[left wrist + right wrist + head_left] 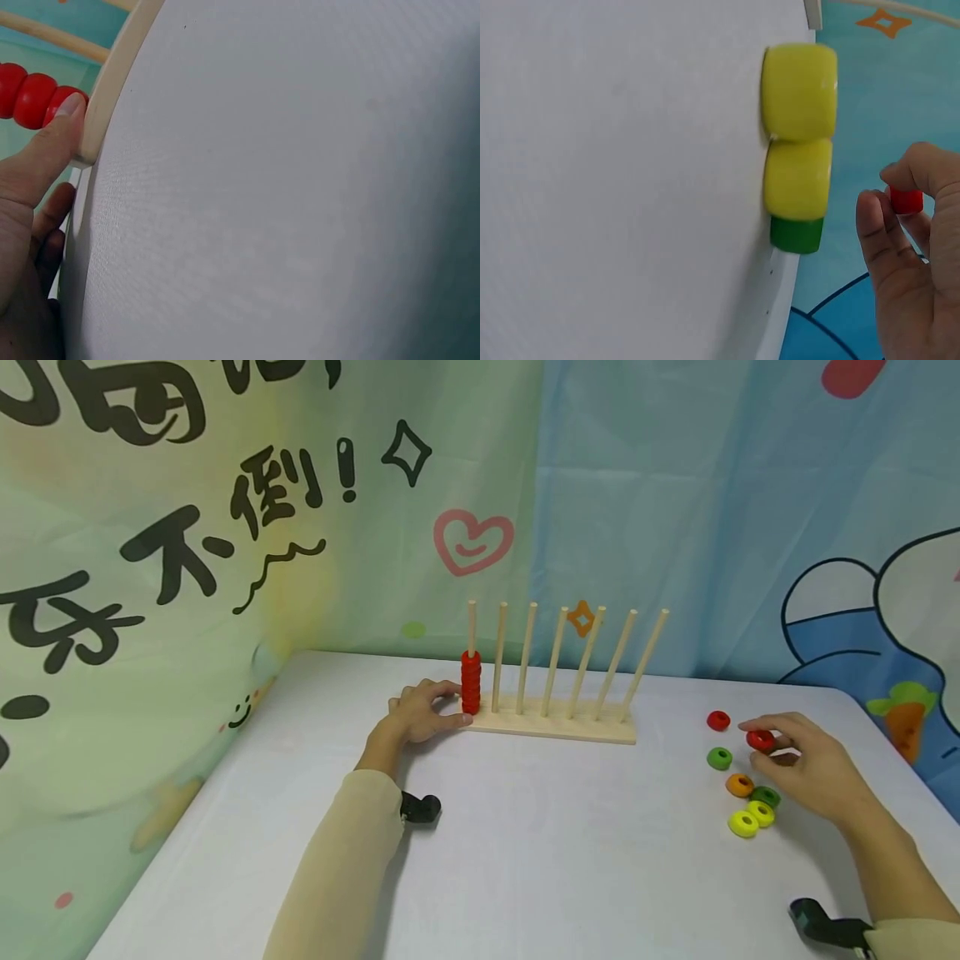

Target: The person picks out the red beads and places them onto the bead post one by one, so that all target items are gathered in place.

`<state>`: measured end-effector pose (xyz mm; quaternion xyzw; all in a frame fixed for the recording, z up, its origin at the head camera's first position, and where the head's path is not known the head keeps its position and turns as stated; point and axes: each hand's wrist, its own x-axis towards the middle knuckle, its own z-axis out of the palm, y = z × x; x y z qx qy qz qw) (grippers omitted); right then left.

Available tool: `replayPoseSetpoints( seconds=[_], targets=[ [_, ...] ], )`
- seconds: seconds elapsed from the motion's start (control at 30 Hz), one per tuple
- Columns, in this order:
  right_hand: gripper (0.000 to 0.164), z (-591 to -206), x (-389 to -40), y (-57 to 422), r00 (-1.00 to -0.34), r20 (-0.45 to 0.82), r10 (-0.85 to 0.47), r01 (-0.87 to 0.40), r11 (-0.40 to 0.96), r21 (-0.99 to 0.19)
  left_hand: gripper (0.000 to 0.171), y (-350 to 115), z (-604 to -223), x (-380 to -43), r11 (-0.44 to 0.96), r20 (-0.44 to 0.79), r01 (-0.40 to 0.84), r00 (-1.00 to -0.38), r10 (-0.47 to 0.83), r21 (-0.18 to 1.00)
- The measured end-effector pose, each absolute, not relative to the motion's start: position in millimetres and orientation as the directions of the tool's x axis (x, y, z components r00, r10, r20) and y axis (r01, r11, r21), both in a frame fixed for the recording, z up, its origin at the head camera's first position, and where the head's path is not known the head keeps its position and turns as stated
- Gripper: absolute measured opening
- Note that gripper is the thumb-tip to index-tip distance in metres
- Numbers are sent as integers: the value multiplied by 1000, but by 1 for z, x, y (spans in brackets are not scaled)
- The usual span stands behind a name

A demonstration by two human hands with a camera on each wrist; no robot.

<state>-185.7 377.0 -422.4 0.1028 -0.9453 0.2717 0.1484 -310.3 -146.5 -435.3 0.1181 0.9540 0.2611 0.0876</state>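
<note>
A wooden peg stand [555,729] with several upright pegs stands toward the back of the table. Red beads [470,683] are stacked on its leftmost peg. My left hand [424,710] grips that end of the stand, its thumb [64,127] against the base and the lowest red bead. Off to the right, my right hand [813,764] pinches a red bead [761,741] between thumb and fingers, above the table; the right wrist view shows this bead [907,200] partly covered by the thumb.
Loose beads lie by my right hand: a red one [717,720], green ones [719,758] [765,797], an orange one [739,785] and yellow ones [743,824] [761,813]. The white table [570,852] ends at a printed cloth backdrop [637,485].
</note>
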Motion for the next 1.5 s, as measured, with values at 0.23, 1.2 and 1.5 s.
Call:
replayPoseSetpoints(
  seconds=[0.23,1.2,1.5],
  targets=[
    [42,-416,-187,364,-917,379,-126,-307,830,-465,62,-147,-435,-310,835,-106,180,-956,272,521],
    [37,-392,-189,311,-881,431,-197,-414,763,-497,61,-147,-434,-310,834,-108,183,-955,277,521],
    [34,-390,-195,292,-865,452,-216,-450,731,-512,62,-148,-434,-309,832,-106,183,-955,277,524]
  ],
)
